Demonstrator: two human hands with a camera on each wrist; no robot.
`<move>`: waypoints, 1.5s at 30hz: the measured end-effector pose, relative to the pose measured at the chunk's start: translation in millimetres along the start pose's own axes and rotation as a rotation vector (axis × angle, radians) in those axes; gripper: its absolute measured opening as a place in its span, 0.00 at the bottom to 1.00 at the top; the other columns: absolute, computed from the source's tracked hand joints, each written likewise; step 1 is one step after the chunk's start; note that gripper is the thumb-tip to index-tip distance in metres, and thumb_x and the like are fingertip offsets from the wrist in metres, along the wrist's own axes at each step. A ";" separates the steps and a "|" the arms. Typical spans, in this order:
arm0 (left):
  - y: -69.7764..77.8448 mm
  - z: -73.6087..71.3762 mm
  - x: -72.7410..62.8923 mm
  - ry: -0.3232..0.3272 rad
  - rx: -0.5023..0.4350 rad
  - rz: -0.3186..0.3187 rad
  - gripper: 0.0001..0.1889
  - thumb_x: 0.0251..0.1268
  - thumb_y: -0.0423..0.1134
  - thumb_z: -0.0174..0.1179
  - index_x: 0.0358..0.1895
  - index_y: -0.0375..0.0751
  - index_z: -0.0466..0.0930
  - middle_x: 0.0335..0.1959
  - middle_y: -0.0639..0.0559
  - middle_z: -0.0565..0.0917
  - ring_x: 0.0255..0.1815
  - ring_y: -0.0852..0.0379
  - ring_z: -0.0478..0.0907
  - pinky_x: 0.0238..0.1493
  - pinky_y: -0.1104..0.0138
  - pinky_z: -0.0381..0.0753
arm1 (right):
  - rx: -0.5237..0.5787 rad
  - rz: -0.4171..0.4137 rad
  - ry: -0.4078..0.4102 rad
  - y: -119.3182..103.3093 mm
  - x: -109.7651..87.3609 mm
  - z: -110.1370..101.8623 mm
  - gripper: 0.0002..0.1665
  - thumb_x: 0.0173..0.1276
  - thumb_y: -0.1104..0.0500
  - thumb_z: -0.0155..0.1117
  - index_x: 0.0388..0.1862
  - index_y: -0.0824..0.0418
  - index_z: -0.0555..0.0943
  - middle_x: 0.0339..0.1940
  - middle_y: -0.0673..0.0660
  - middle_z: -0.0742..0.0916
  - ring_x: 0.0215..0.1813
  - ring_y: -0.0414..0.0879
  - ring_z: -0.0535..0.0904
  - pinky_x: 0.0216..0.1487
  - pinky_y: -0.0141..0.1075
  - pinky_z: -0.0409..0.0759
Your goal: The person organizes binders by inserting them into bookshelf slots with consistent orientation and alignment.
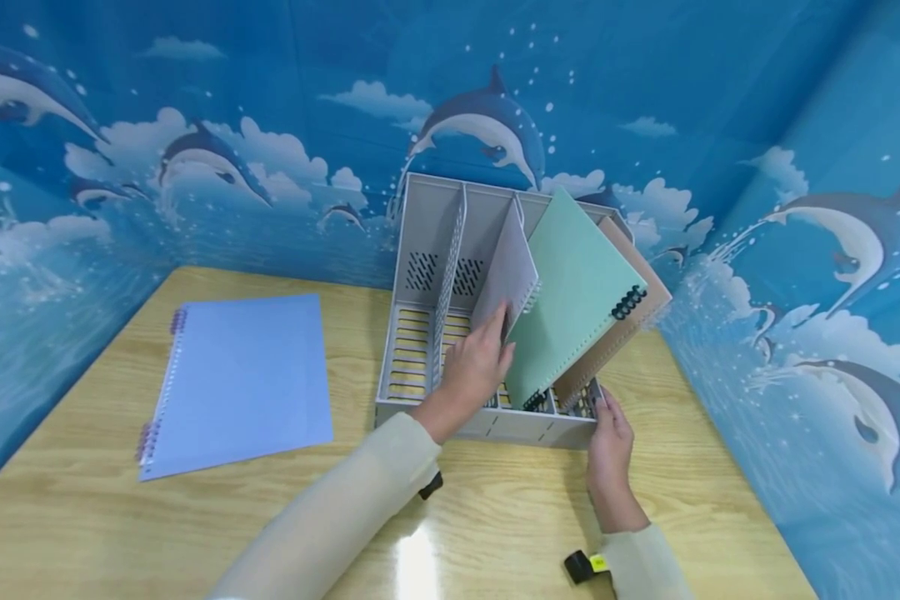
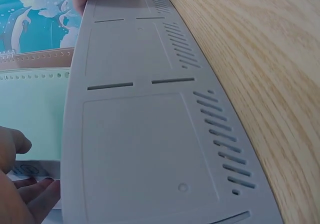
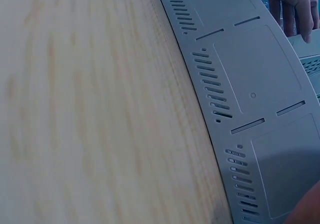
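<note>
A grey desktop file organizer with upright dividers stands on the table. My left hand pinches the lower front edge of a thin greyish-purple spiral notebook, which leans in a middle slot. In the left wrist view the thumb and fingers lie on either side of a thin grey edge. To the right, a green spiral notebook and a brown one stand tilted in their slots. My right hand grips the organizer's front right corner; part of its fingers is hidden.
A blue-purple spiral notebook lies flat on the wooden table at the left. Dolphin-print cloth hangs behind and on both sides. The organizer's leftmost slot shows its slatted floor.
</note>
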State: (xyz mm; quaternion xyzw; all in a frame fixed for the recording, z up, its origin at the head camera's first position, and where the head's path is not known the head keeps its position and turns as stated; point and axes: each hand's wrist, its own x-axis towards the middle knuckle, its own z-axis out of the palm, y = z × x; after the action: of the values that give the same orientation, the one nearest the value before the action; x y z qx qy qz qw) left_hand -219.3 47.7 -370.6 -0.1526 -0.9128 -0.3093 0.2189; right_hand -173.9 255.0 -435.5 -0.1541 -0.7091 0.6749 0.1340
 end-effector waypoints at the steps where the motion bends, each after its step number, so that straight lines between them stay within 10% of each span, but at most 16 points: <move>1: -0.2 0.0 -0.4 -0.003 -0.001 -0.003 0.36 0.67 0.42 0.62 0.75 0.41 0.57 0.61 0.45 0.78 0.30 0.52 0.83 0.19 0.72 0.75 | 0.000 -0.001 0.003 -0.1 -0.2 0.1 0.29 0.82 0.52 0.37 0.75 0.65 0.59 0.75 0.59 0.66 0.77 0.51 0.56 0.77 0.41 0.51; 14: -10.2 2.2 -5.6 0.035 -0.070 0.040 0.41 0.65 0.43 0.64 0.75 0.37 0.52 0.69 0.40 0.70 0.20 0.57 0.75 0.15 0.75 0.69 | 0.012 0.000 0.022 -0.6 -0.4 0.9 0.29 0.81 0.53 0.40 0.76 0.63 0.59 0.74 0.60 0.67 0.75 0.52 0.59 0.75 0.41 0.56; 20: -11.8 -3.6 -7.6 0.030 -0.053 0.070 0.42 0.64 0.44 0.65 0.76 0.43 0.51 0.72 0.38 0.63 0.45 0.45 0.81 0.40 0.59 0.84 | 0.015 -0.005 0.052 0.1 0.2 2.2 0.31 0.79 0.51 0.45 0.75 0.63 0.59 0.75 0.60 0.66 0.76 0.52 0.58 0.76 0.42 0.55; 25: -16.5 -8.0 -10.5 -0.009 -0.046 0.053 0.42 0.64 0.47 0.64 0.77 0.48 0.50 0.75 0.40 0.58 0.73 0.40 0.59 0.68 0.42 0.63 | 0.017 -0.054 0.064 0.0 -1.7 3.4 0.34 0.78 0.51 0.49 0.76 0.64 0.57 0.76 0.61 0.63 0.76 0.52 0.56 0.76 0.41 0.54; 36: -21.3 -10.3 -13.8 0.002 -0.032 0.063 0.41 0.64 0.49 0.64 0.76 0.48 0.52 0.75 0.41 0.59 0.74 0.39 0.57 0.71 0.40 0.54 | 0.045 -0.132 0.110 -1.3 -4.7 5.2 0.39 0.73 0.53 0.59 0.76 0.59 0.55 0.74 0.60 0.65 0.75 0.53 0.58 0.76 0.43 0.55; 45: -29.2 -23.7 -17.9 0.040 -0.040 0.064 0.41 0.64 0.50 0.64 0.76 0.46 0.54 0.73 0.39 0.60 0.73 0.42 0.58 0.70 0.38 0.54 | 0.304 -0.481 0.289 -5.8 -9.5 6.7 0.32 0.69 0.69 0.59 0.68 0.67 0.59 0.53 0.55 0.74 0.57 0.48 0.70 0.59 0.34 0.68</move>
State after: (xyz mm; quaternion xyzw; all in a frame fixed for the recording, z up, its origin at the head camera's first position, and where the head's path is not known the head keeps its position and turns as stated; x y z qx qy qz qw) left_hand -208.8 7.9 -377.1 -0.1799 -0.8965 -0.3233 0.2437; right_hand -168.1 244.8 -429.9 -0.0545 -0.5900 0.6931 0.4107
